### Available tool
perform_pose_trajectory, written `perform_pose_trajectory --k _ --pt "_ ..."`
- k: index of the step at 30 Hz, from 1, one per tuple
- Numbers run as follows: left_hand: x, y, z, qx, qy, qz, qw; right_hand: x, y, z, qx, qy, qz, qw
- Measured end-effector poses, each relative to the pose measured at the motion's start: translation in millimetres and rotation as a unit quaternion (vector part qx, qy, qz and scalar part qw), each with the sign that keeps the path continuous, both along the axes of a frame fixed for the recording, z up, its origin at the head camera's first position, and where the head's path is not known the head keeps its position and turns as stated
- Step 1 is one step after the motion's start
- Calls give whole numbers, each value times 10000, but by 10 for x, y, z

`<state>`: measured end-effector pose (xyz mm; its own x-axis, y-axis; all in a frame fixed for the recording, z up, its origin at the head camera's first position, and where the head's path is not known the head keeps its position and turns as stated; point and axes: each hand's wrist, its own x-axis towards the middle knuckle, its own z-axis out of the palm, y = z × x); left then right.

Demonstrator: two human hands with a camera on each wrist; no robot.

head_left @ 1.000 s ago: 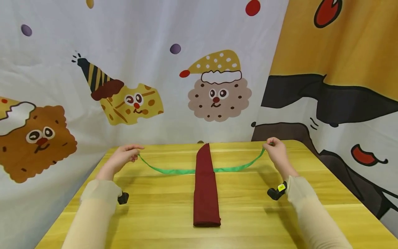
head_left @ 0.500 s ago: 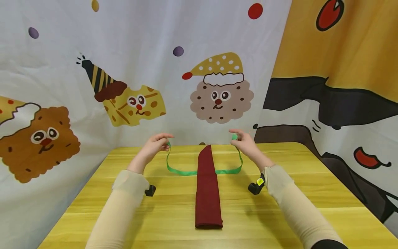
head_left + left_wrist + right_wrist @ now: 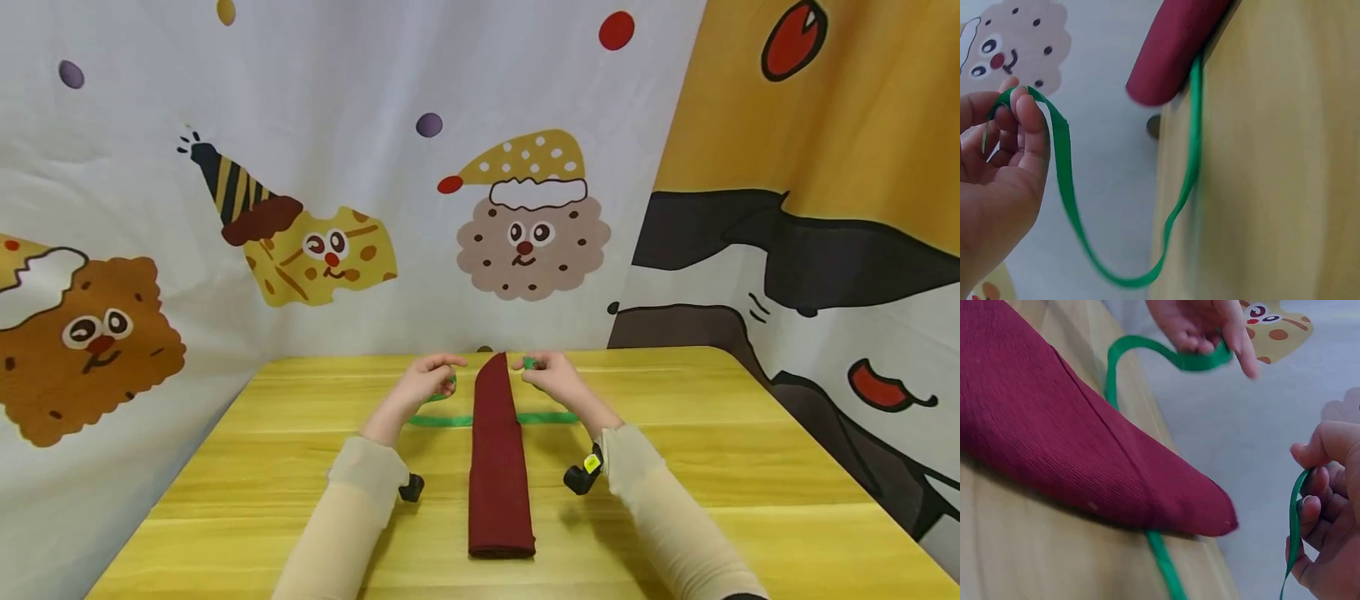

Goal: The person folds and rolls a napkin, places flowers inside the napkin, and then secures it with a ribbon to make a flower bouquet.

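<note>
A dark red folded cloth napkin (image 3: 501, 475) lies lengthwise on the table, its pointed end away from me. Beneath it runs a green ribbon (image 3: 444, 422), coming out at both sides. My left hand (image 3: 422, 387) pinches one ribbon end, left of the napkin's tip. In the left wrist view the ribbon (image 3: 1066, 169) hangs in a loop from those fingers (image 3: 1035, 128) down to the table. To the right of the tip, my right hand (image 3: 561, 382) pinches the other end. The right wrist view has this hand (image 3: 1335, 512) with ribbon (image 3: 1294, 519) trailing from thumb and fingers.
The wooden table (image 3: 675, 533) extends to both sides of the napkin. Behind its far edge hangs a white curtain (image 3: 360, 100) printed with cartoon biscuits and cheese. A small black camera (image 3: 581, 479) sits at the right wrist, another (image 3: 411, 487) at the left.
Both hands have come inward from wide apart to either side of the napkin's tip, bringing the ribbon ends with them. Over the last half second they also lowered. The napkin has stayed in place.
</note>
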<state>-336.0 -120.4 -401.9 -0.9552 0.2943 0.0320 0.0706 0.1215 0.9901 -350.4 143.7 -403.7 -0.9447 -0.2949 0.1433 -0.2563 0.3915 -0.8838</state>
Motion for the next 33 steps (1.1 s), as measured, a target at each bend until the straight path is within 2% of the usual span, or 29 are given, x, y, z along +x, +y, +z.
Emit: perform_pose_trajectory --k 8,14,19,25,29,33 --pt "-84 249 -164 -6 -78 -100 9999 42 -132 -207 67 -82 -38 9999" --pt "-52 317 -231 -41 -52 -89 9999 55 -130 -303 153 -121 -185 9996" --pt "-66 328 -236 -199 19 -102 9997 13 -167 -302 280 -78 -251 9993" --pt "-63 300 -234 -197 -41 -157 9997 35 -176 -300 48 -163 -312 9994" --pt "-59 302 -227 -243 -78 -113 9996 35 -149 -307 140 -274 -105 9995" --pt "-62 304 -215 -290 -67 -54 9995 19 -124 -313 200 -465 358 9981"
